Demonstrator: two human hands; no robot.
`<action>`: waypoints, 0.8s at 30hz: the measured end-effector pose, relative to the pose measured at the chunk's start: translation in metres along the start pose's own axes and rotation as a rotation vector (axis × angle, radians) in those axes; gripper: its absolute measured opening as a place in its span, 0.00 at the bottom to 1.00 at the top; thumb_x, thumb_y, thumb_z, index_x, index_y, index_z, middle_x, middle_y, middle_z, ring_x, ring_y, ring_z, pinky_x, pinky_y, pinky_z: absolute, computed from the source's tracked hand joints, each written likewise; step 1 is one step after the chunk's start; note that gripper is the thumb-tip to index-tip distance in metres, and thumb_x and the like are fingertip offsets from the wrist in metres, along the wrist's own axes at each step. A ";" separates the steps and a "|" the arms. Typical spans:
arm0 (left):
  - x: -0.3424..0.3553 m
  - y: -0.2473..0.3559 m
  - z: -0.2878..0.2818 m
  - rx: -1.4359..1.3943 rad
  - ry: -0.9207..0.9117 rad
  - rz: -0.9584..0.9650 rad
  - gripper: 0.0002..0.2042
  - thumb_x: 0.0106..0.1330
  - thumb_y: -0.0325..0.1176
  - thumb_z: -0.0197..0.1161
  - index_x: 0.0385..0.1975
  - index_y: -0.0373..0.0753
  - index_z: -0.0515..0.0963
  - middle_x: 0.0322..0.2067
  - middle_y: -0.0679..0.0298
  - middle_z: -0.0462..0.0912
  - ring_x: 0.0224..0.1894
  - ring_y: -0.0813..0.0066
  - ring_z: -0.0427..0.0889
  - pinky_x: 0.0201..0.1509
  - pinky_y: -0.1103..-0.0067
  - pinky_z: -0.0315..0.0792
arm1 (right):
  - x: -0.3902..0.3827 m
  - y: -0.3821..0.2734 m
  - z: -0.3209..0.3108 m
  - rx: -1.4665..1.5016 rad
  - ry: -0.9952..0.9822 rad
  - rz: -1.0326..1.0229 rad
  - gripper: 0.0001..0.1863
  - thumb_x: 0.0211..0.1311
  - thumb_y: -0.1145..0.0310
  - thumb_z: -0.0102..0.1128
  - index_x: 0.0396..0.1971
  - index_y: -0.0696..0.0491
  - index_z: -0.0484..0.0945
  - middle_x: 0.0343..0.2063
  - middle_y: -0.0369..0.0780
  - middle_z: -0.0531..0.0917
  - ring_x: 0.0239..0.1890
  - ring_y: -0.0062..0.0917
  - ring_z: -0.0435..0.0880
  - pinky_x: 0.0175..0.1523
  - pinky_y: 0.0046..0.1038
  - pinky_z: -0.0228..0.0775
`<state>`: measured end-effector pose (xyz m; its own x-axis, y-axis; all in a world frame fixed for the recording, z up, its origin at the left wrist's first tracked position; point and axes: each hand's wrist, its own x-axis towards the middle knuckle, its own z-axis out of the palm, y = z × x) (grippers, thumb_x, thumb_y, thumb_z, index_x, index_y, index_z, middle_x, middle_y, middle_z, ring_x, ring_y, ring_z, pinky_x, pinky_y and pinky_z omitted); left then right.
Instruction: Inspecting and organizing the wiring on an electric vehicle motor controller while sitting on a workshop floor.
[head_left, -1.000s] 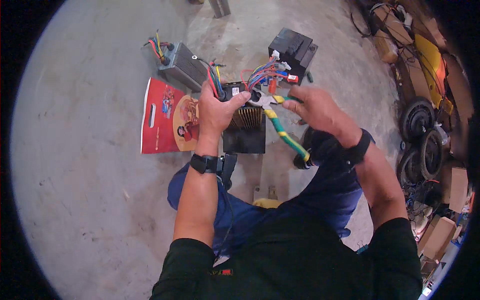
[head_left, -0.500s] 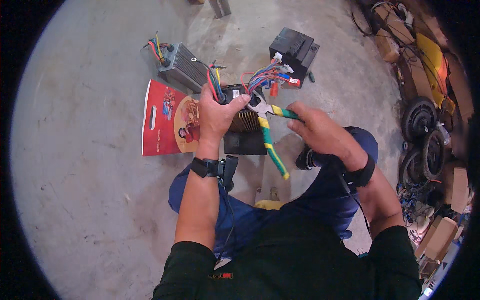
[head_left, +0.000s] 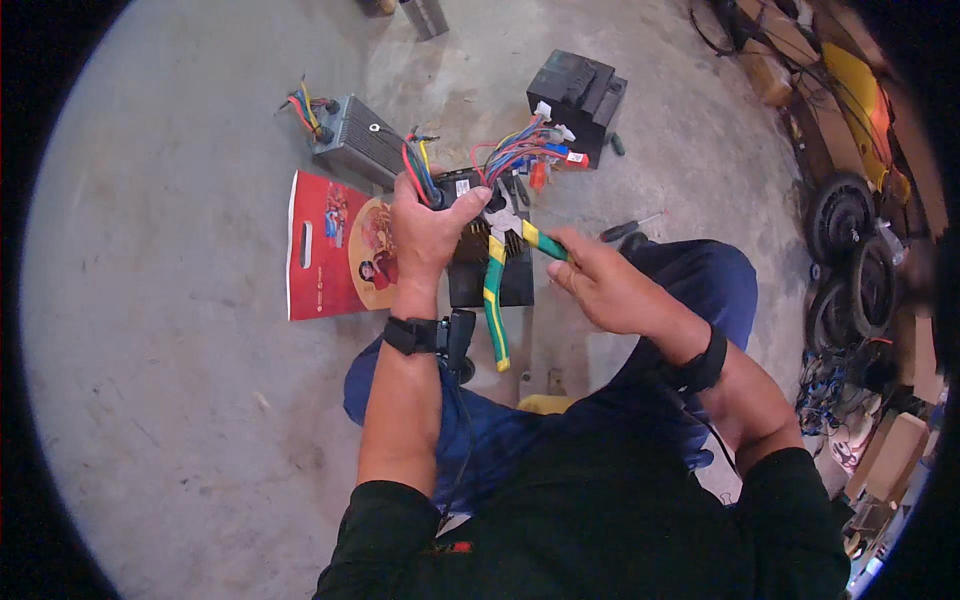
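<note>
Now the pliers (head_left: 505,222) swing bodyward — right hand (head_left: 612,290) pinching 1 handle, left hand (head_left: 428,235) clasping the finned box (head_left: 472,248) — meeting its wired end from a new angle.

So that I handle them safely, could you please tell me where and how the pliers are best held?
Probably by both green-and-yellow handles of the pliers, coming from the near side: the handles splay toward the person, while the jaws point away. The right hand holds only one handle.
</note>
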<state>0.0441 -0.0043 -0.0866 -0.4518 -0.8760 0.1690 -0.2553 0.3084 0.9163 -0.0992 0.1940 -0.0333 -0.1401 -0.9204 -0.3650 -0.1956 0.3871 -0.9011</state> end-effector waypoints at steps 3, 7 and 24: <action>0.000 0.009 0.000 0.044 -0.023 -0.006 0.27 0.49 0.39 0.82 0.44 0.33 0.77 0.32 0.66 0.84 0.32 0.81 0.82 0.39 0.81 0.77 | 0.000 0.013 0.006 0.001 0.075 -0.121 0.15 0.72 0.69 0.53 0.54 0.58 0.70 0.36 0.49 0.79 0.41 0.39 0.81 0.46 0.36 0.71; 0.001 -0.003 -0.001 -0.033 -0.035 -0.081 0.31 0.45 0.42 0.84 0.44 0.31 0.76 0.35 0.62 0.83 0.35 0.74 0.83 0.42 0.77 0.78 | 0.002 0.012 -0.008 0.032 0.077 -0.169 0.15 0.73 0.69 0.53 0.55 0.59 0.72 0.37 0.46 0.80 0.41 0.31 0.80 0.49 0.33 0.71; -0.001 -0.003 -0.004 -0.079 -0.053 -0.080 0.31 0.46 0.43 0.84 0.44 0.32 0.75 0.35 0.62 0.84 0.37 0.74 0.84 0.44 0.76 0.77 | 0.000 0.000 -0.012 0.025 -0.015 0.024 0.18 0.74 0.66 0.52 0.59 0.58 0.69 0.38 0.43 0.79 0.42 0.28 0.78 0.50 0.31 0.70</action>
<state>0.0485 -0.0061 -0.0885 -0.4779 -0.8751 0.0766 -0.2250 0.2062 0.9523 -0.1109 0.1945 -0.0310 -0.1296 -0.9115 -0.3902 -0.1681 0.4081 -0.8973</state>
